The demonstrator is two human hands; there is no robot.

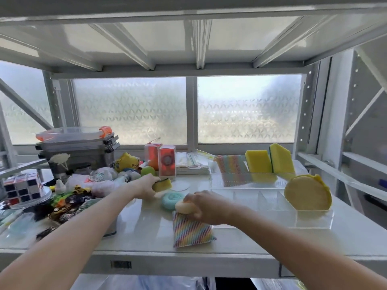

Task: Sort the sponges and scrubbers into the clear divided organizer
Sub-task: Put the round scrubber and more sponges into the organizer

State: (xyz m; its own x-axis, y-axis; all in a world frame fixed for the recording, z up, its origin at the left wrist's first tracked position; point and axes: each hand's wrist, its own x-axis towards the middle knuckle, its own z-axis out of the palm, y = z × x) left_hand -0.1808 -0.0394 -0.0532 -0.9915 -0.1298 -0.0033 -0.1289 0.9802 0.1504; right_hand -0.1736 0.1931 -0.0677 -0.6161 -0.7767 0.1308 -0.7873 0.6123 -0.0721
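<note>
My left hand (146, 186) grips a yellow sponge with a green scouring side (162, 183) at the shelf's middle. My right hand (206, 204) closes on a pale peach round sponge (185, 207), just above a rainbow-striped scrubber (190, 231) lying flat. A teal round scrubber (170, 199) sits between my hands. The clear divided organizer (261, 204) stands to the right. It holds a rainbow scrubber (232, 167), two upright yellow sponges (258, 162) (281, 159), and yellow round sponges (306, 192) in the front right compartment.
A pile of toys, a puzzle cube (23, 188) and stacked lidded containers (77, 143) crowd the left. Red boxes (166, 162) and flat packets (192, 162) stand at the back by the frosted window. An upper shelf hangs overhead.
</note>
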